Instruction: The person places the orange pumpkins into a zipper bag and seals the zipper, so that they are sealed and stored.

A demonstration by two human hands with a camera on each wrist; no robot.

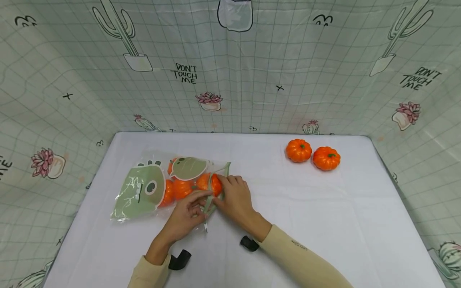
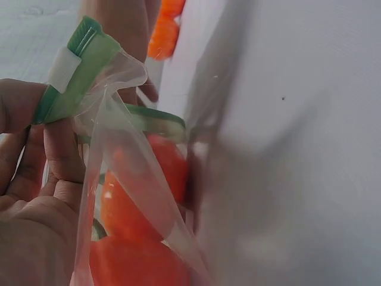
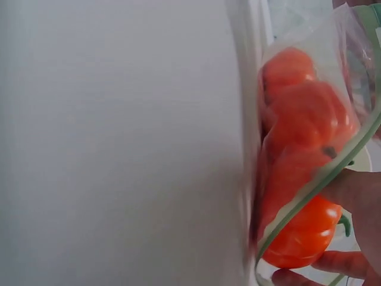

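A clear zip bag [image 1: 138, 192] printed with a green dinosaur lies on the left half of the table, with several small orange pumpkins [image 1: 183, 189] inside. My left hand [image 1: 185, 218] pinches the green zip edge of its mouth beside the white slider [image 2: 63, 70]. At that opening, my right hand [image 1: 235, 200] grips another orange pumpkin [image 3: 303, 235] between thumb and fingers. This pumpkin sits partly behind the bag's clear film, its green stem showing. The bag's mouth is spread apart between both hands.
Two more orange pumpkins, one [image 1: 298, 151] slightly left of the other [image 1: 326, 158], stand at the table's back right. White cloth covers the table [image 1: 306, 208]. A patterned curtain [image 1: 245, 72] rises behind it and along both sides.
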